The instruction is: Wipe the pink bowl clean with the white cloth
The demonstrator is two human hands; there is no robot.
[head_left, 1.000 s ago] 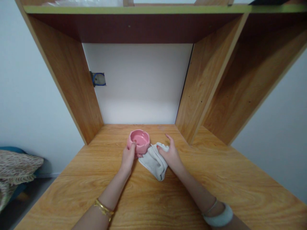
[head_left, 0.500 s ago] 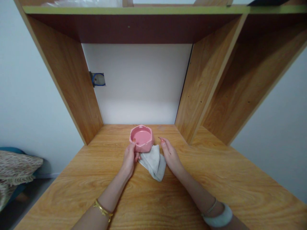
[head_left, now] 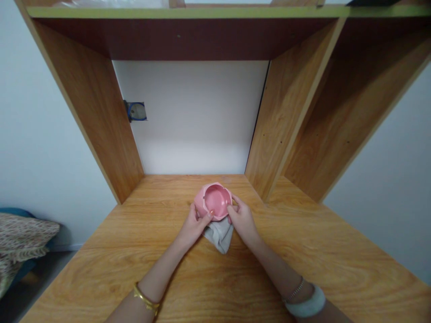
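A pink faceted ashtray [head_left: 217,201], with small notches in its rim, is tilted between my two hands, its hollow facing toward me and to the right. My left hand [head_left: 194,226] grips its left and lower side, thumb over the rim. On the opposite side, my right hand [head_left: 243,220] pinches the right edge, thumb at the rim and fingers behind. Just below the ashtray lies a crumpled light grey cloth [head_left: 219,235] on the wooden desktop; its upper part is hidden by the ashtray.
The wooden desktop [head_left: 215,282] runs back to a white panel [head_left: 195,116] with an uncovered socket box [head_left: 137,111]. Upright wooden boards [head_left: 279,121] and an overhead shelf [head_left: 188,12] frame the space. At the far left is a patterned fringed fabric [head_left: 23,235].
The ashtray has moved right and tipped over the cloth, turning its hollow rightward. My right hand, empty beside the cloth before, has taken hold of the ashtray's right edge.
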